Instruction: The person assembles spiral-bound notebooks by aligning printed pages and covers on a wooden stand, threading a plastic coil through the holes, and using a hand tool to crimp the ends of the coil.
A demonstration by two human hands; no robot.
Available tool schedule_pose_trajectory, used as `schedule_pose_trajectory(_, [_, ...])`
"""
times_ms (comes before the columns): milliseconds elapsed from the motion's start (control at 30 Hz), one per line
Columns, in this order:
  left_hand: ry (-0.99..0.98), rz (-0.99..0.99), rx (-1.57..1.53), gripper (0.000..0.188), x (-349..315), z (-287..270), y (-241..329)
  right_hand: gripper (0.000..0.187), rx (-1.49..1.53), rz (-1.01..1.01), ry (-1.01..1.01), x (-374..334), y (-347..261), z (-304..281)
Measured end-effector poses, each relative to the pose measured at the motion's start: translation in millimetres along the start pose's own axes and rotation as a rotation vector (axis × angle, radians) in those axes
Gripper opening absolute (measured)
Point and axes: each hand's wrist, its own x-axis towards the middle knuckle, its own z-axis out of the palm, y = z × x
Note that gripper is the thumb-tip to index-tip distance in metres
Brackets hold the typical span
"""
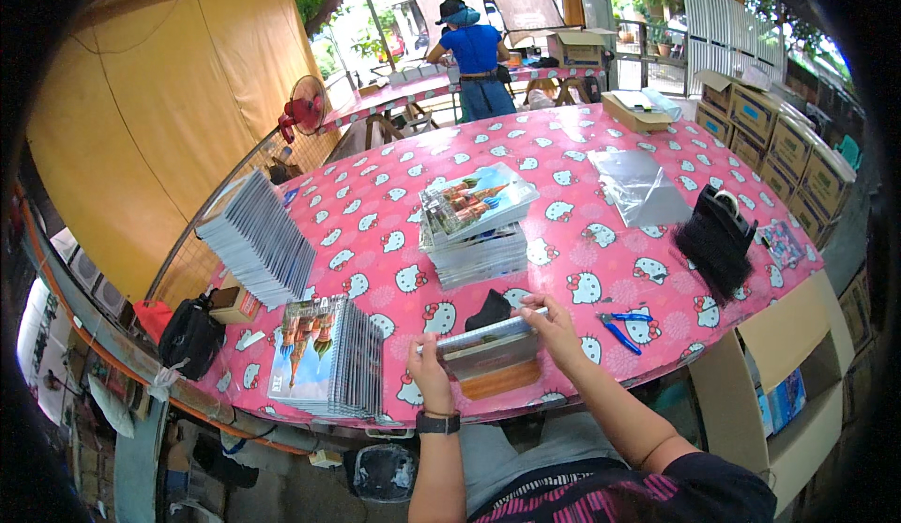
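Near the table's front edge I hold a spiral notebook (490, 351) tilted up, its bound edge on top. My left hand (431, 374) grips its left end, with a dark watch on the wrist. My right hand (557, 329) pinches the top right corner between thumb and fingers. Just behind the notebook lies a small black item (490, 309), partly hidden. To the left stands a pile of spiral notebooks (314, 354) with a domed-building cover. Farther off, in the middle, is another notebook stack (477, 227). Blue-handled pliers (621, 331) rest right of my right hand.
A tall leaning notebook stack (258, 241) stands far left, beside a black bag (192, 337). At right are plastic sheets (640, 190), a bundle of black wire-like strands (715, 246) and an open carton (807, 410). A person (477, 58) works at a far table.
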Motion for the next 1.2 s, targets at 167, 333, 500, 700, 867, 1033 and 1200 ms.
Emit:
schedule_pose_trajectory(167, [-0.021,-0.012,-0.082,0.013,-3,-5,-7,0.027,-0.105,0.022,0.017,-3,2,-3])
schedule_pose_trajectory(333, [0.003,-0.001,-0.093,0.012,-7,1,-5,0.022,-0.076,0.068,0.039,-2,9,-10])
schedule_pose_trajectory(500, [-0.004,0.010,-0.083,0.014,-3,-4,-11,0.020,-0.020,0.060,0.015,-4,2,-6])
schedule_pose_trajectory(700, [-0.057,0.024,-0.096,0.015,-5,-1,-5,0.019,-0.009,0.018,-0.037,-1,6,-9])
schedule_pose_trajectory(867, [-0.081,0.059,-0.130,0.015,-2,-7,-13,0.021,0.002,-0.035,-0.114,-3,5,-7])
schedule_pose_trajectory(1033, [0.046,0.070,-0.093,0.022,-1,12,-19,0.024,-0.141,-0.102,-0.086,-4,13,-15])
schedule_pose_trajectory(1200, [0.010,0.070,-0.027,0.024,1,-1,-24,0.029,-0.106,-0.093,-0.158,-3,0,-23])
